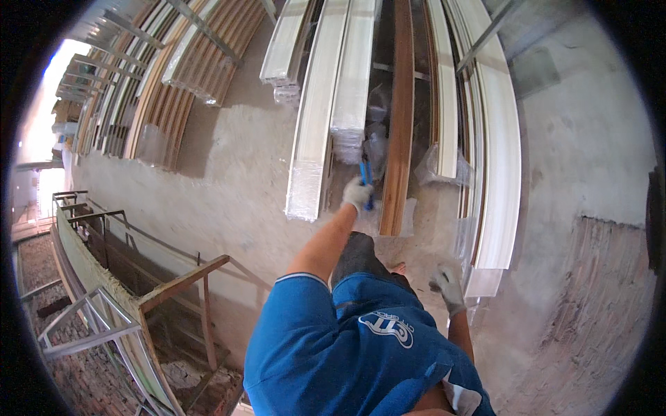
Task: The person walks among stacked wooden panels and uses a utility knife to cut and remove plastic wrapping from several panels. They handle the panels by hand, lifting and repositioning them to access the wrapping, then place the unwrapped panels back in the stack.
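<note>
My left hand [358,193], in a pale work glove, is closed around a long, narrow blue-handled tool [365,173]. The tool's dark tip points away from me, close to the near end of a plastic-wrapped bundle of white panels [349,118]; its exact kind cannot be made out. Just right of that hand lies a long brown wood-look board [397,152]. My right hand [448,287], gloved too, hangs lower down with its fingers loosely bent and apart, nothing seen in them. It is nearest to the white panels [496,208] stacked on the right.
Another wrapped white panel [312,152] lies left of the tool. Further bundles of boards [208,55] rest on metal bars at the far left. A metal-framed railing [184,284] stands at the lower left. Loose clear plastic [437,170] surrounds some panel ends.
</note>
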